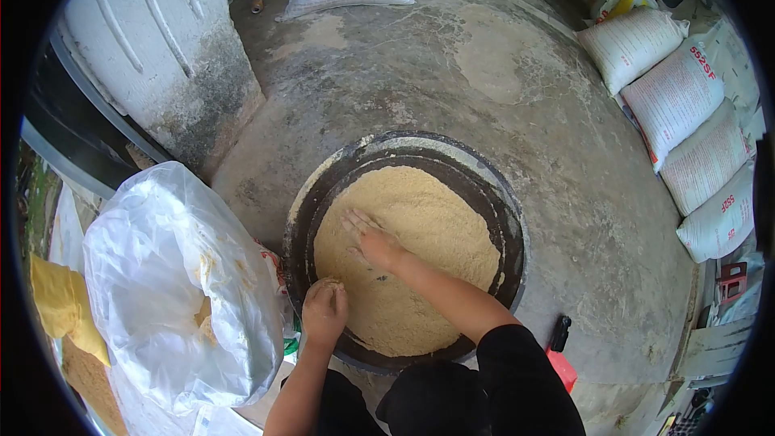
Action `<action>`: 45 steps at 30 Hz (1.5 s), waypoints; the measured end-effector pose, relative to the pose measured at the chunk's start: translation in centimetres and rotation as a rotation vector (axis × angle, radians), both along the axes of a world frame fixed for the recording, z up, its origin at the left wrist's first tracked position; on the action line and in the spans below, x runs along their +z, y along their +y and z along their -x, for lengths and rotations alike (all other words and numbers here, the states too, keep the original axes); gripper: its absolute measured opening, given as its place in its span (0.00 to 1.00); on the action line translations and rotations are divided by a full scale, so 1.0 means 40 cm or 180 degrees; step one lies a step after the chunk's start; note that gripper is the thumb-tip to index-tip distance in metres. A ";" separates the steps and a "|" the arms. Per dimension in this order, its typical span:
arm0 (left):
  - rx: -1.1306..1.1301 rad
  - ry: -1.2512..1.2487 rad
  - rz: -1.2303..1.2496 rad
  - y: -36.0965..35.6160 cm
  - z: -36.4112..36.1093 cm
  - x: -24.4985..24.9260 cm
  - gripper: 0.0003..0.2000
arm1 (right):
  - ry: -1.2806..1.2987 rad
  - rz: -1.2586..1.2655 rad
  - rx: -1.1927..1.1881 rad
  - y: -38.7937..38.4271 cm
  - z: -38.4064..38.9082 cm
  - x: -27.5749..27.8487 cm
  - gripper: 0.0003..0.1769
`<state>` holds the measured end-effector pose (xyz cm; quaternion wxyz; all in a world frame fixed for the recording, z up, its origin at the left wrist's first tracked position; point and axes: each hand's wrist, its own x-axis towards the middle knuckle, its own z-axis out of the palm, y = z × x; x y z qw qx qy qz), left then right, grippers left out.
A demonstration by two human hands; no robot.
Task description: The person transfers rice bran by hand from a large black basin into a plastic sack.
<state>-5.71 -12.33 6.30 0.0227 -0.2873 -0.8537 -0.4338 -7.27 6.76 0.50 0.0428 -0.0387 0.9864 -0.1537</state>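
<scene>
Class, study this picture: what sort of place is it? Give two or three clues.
Probably a farm storage yard or feed shed: rough concrete floor, stacked white woven sacks along the right, and a wide round basin of tan meal on the ground.

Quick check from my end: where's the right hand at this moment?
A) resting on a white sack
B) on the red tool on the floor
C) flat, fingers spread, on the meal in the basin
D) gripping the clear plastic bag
C: the right hand lies open with fingers spread on the tan meal inside the dark round basin, while the left hand is curled at the meal's near edge.
</scene>
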 end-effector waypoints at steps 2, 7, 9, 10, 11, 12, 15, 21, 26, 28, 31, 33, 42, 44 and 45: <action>-0.0045 0.0005 0.0003 0.006 -0.002 0.003 0.04 | -0.0076 0.0097 0.0212 0.026 -0.060 -0.023 0.31; 0.0050 0.0032 0.0008 0.006 -0.007 -0.004 0.04 | -0.0645 0.0432 -0.0864 0.174 -0.087 -0.027 0.19; 0.0109 -0.0080 0.0017 0.011 -0.008 -0.004 0.04 | 0.0218 0.0401 -0.1648 0.239 -0.062 -0.026 0.21; 0.0180 -0.0167 0.0001 0.014 -0.009 -0.004 0.04 | 0.0660 0.0268 -0.1976 0.261 -0.053 -0.042 0.23; 0.0167 -0.0159 0.0015 0.016 -0.010 -0.006 0.04 | 0.0664 0.0283 -0.1991 0.269 -0.044 -0.067 0.23; 0.0142 -0.0135 0.0029 0.017 -0.008 -0.007 0.04 | 0.0801 -0.0036 -0.2157 0.270 -0.022 -0.097 0.26; 0.0085 -0.0081 0.0043 0.013 -0.006 -0.005 0.04 | 0.0190 0.0241 -0.2345 0.175 0.045 -0.077 0.33; 0.0150 -0.0110 0.0050 0.020 -0.006 -0.008 0.05 | -0.0193 0.1057 -0.0936 0.059 0.021 -0.076 0.29; 0.0133 -0.0258 0.0365 0.017 -0.018 -0.010 0.05 | -0.0025 0.0525 0.0605 0.082 -0.159 -0.071 0.23; -0.0137 -0.0130 0.0637 0.031 -0.012 -0.015 0.07 | -0.0311 0.0606 0.0206 0.153 -0.218 -0.045 0.24; -0.0127 -0.0272 0.0883 0.106 0.013 -0.038 0.12 | -0.0580 0.0540 -0.1251 0.246 -0.256 0.008 0.25; 0.0064 -0.0109 0.1018 0.173 0.068 -0.075 0.16 | 0.0201 0.0697 -0.1671 0.308 -0.258 -0.038 0.24; 0.0539 -0.0327 0.0107 0.347 0.043 -0.242 0.19 | 0.1239 0.2006 -0.2534 0.217 -0.143 -0.131 0.18; 0.0384 -0.0641 -0.0360 0.380 0.017 -0.250 0.17 | 0.1410 0.2196 -0.2352 0.151 -0.126 -0.151 0.18; 0.0491 -0.0965 -0.0641 0.392 0.007 -0.268 0.15 | 0.1393 0.2190 -0.2346 0.124 -0.122 -0.154 0.18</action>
